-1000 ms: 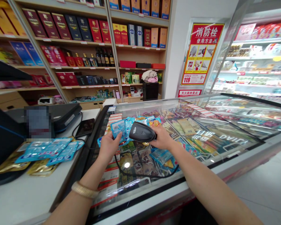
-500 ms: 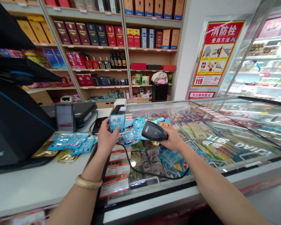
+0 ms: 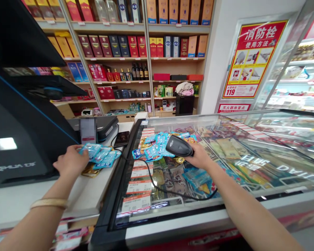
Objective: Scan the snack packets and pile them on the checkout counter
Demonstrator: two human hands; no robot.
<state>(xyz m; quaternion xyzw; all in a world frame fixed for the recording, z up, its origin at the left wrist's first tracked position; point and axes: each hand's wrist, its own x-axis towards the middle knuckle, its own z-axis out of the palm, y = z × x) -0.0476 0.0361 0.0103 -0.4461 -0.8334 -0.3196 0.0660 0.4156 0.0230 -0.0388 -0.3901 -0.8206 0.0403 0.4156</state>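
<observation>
Fingers of the right hand (image 3: 201,156) are wrapped round the back end of a black scanner (image 3: 178,146), its head jutting past them over packets (image 3: 157,146) on the freezer (image 3: 170,223); at the left hand (image 3: 72,161), the thumb meets the left side of blue sachets (image 3: 102,157) on the counter (image 3: 87,197), though whether those fingers pinch one I cannot tell; beyond lies a phone (image 3: 122,138)

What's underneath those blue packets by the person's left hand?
Gold packaging shows at their near edge, on the white counter. How much more lies beneath can't be seen: the blue packets and left hand cover it.
</observation>
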